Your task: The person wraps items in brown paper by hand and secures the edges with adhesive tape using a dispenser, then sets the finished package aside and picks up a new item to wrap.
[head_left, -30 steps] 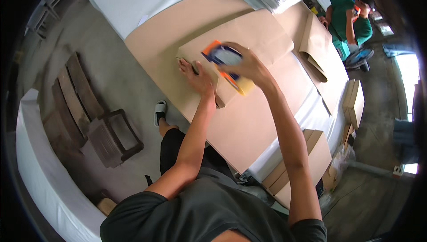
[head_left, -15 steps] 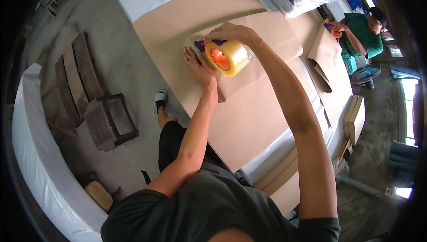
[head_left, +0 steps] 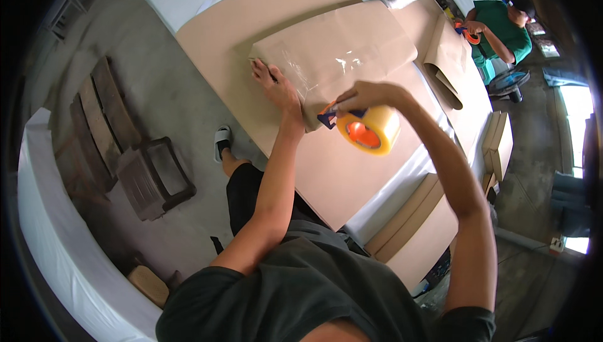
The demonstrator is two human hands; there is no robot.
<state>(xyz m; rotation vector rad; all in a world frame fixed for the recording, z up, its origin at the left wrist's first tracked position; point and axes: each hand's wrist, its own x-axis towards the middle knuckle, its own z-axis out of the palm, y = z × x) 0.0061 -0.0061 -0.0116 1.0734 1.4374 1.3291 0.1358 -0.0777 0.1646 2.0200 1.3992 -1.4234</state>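
Parcel (head_left: 342, 40) lies on a brown sheet (head_left: 342, 179), ahead and right of the left hand (head_left: 276, 87), its long axis slanting away rightward. That nearer hand touches its left end, thumb and fingers apart; the right hand (head_left: 370, 94) clamps a dispenser (head_left: 384, 125) at the near corner, contact unclear. Counted: one parcel, two dispensers, one co-worker (head_left: 502, 28) holding the second dispenser (head_left: 471, 37).

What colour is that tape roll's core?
The core is orange, clearest in the head view.

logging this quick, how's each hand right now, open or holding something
Left hand: open, against the brown parcel.
Right hand: closed, holding the tape dispenser.
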